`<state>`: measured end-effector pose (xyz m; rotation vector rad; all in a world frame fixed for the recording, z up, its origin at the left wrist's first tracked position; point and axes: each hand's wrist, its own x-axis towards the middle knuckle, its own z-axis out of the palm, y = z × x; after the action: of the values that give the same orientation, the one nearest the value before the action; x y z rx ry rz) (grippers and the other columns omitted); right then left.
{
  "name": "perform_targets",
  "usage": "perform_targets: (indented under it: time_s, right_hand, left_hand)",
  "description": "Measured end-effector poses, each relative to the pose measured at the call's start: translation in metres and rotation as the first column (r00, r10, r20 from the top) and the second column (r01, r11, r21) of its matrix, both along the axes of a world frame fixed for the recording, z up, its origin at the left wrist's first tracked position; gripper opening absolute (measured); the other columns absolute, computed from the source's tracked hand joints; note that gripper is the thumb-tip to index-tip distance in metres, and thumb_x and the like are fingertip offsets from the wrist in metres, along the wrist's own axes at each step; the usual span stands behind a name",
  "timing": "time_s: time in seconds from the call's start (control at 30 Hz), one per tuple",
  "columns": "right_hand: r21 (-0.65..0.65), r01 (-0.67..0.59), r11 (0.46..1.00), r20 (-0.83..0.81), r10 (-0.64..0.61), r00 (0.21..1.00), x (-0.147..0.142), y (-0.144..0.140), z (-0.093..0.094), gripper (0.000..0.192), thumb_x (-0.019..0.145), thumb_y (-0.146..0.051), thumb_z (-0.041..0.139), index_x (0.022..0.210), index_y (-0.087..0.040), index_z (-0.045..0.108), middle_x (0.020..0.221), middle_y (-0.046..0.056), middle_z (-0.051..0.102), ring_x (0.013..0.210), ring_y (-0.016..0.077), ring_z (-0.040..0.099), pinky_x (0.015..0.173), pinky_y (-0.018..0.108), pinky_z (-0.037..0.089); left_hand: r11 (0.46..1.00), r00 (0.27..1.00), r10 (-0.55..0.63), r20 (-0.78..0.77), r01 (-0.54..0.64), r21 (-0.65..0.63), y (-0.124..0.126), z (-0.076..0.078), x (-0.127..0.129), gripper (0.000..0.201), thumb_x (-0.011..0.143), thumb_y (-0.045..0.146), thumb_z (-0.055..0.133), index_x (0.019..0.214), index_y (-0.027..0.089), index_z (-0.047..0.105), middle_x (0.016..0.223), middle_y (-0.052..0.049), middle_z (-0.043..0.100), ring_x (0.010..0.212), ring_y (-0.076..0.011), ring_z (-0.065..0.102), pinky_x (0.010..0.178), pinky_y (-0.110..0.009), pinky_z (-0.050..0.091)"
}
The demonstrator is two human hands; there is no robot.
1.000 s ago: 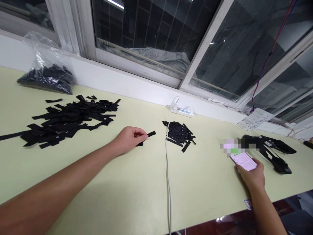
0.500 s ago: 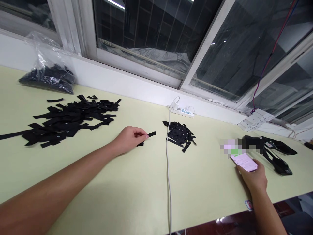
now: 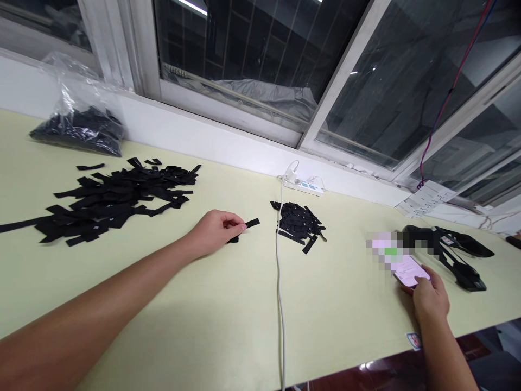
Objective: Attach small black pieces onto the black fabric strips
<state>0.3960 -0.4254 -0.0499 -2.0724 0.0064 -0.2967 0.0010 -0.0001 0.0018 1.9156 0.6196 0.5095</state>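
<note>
My left hand rests on the pale yellow table and pinches a short black strip between thumb and fingers. A small heap of black strips lies just right of it, past a white cable. A large loose pile of black strips spreads to the left. My right hand holds a phone with a lit screen, tilted near the table's front right.
A clear bag of black strips sits at the back left by the window sill. A white power strip lies against the wall. A black tool and white papers lie at the right. The table's front edge runs near my right wrist.
My right hand with the phone has shifted slightly right and lower. My left hand keeps the same hold on the strip.
</note>
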Motion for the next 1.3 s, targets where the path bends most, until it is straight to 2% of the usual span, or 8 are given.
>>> perform_targets:
  time_s: [0.07, 0.23, 0.43, 0.57, 0.87, 1.13, 1.3]
  right_hand:
    - [0.083, 0.038, 0.996, 0.039, -0.041, 0.998, 0.001, 0.002, -0.002, 0.065, 0.07, -0.035, 0.052, 0.135, -0.029, 0.054, 0.127, 0.006, 0.059, 0.097, 0.0255, 0.065, 0.07, 0.038, 0.059]
    - [0.189, 0.032, 0.981, 0.045, -0.042, 0.998, 0.0, 0.004, -0.002, 0.063, 0.069, -0.029, 0.054, 0.132, -0.027, 0.058, 0.123, 0.007, 0.061, 0.095, 0.0243, 0.065, 0.068, 0.035, 0.06]
    - [0.167, 0.012, 0.986, 0.033, -0.017, 0.999, 0.003, 0.001, -0.003, 0.067, 0.067, -0.03, 0.057, 0.134, -0.027, 0.056, 0.121, 0.007, 0.061, 0.092, 0.024, 0.067, 0.068, 0.035, 0.06]
    - [0.172, 0.018, 0.985, 0.024, -0.023, 0.999, 0.005, 0.001, -0.004, 0.069, 0.066, -0.03, 0.057, 0.135, -0.027, 0.056, 0.12, 0.007, 0.061, 0.084, 0.0212, 0.067, 0.068, 0.035, 0.06]
    - [0.188, 0.042, 0.981, -0.011, -0.04, 0.999, -0.011, 0.009, 0.009, 0.071, 0.062, -0.022, 0.058, 0.132, -0.03, 0.058, 0.114, 0.005, 0.066, 0.067, 0.0154, 0.064, 0.065, 0.031, 0.059]
    - [0.184, 0.04, 0.982, -0.003, -0.04, 0.999, -0.009, 0.009, 0.008, 0.074, 0.061, -0.023, 0.058, 0.134, -0.028, 0.057, 0.114, 0.006, 0.064, 0.071, 0.0165, 0.064, 0.067, 0.033, 0.059]
    - [0.278, 0.005, 0.961, 0.031, -0.014, 0.999, -0.002, 0.005, 0.002, 0.069, 0.061, -0.023, 0.057, 0.13, -0.026, 0.061, 0.111, 0.006, 0.062, 0.081, 0.0181, 0.063, 0.067, 0.033, 0.06]
  left_hand:
    - [1.0, 1.0, -0.001, 0.004, 0.001, -0.001, 0.0, 0.0, 0.0, 0.032, 0.076, 0.049, 0.068, 0.086, 0.019, 0.076, 0.079, -0.005, 0.071, 0.074, -0.0183, 0.062, 0.067, -0.03, 0.046]
    - [1.0, 1.0, -0.007, 0.002, 0.007, -0.004, 0.0, 0.0, 0.0, 0.032, 0.076, 0.049, 0.068, 0.086, 0.019, 0.076, 0.079, -0.005, 0.071, 0.074, -0.0185, 0.062, 0.067, -0.03, 0.046]
    - [1.0, 1.0, 0.001, 0.006, -0.002, 0.007, 0.001, -0.002, -0.001, 0.034, 0.076, 0.051, 0.068, 0.086, 0.02, 0.076, 0.079, -0.005, 0.071, 0.075, -0.0189, 0.062, 0.066, -0.03, 0.046]
    - [1.0, 1.0, 0.002, 0.015, -0.002, 0.002, 0.0, -0.002, 0.0, 0.033, 0.075, 0.05, 0.068, 0.085, 0.02, 0.076, 0.077, -0.004, 0.071, 0.073, -0.0181, 0.061, 0.066, -0.029, 0.046]
    - [1.0, 1.0, -0.005, 0.005, 0.005, 0.006, 0.0, -0.001, 0.0, 0.031, 0.077, 0.049, 0.068, 0.086, 0.02, 0.075, 0.078, -0.004, 0.071, 0.074, -0.0178, 0.061, 0.067, -0.029, 0.046]
    - [1.0, 1.0, -0.016, 0.006, 0.016, 0.008, 0.001, -0.002, 0.0, 0.031, 0.078, 0.049, 0.067, 0.086, 0.02, 0.075, 0.078, -0.004, 0.071, 0.074, -0.0181, 0.061, 0.067, -0.03, 0.046]
    - [1.0, 1.0, -0.015, 0.001, 0.015, 0.004, 0.001, -0.001, 0.0, 0.032, 0.077, 0.049, 0.067, 0.086, 0.02, 0.075, 0.078, -0.004, 0.07, 0.073, -0.0177, 0.061, 0.067, -0.029, 0.046]
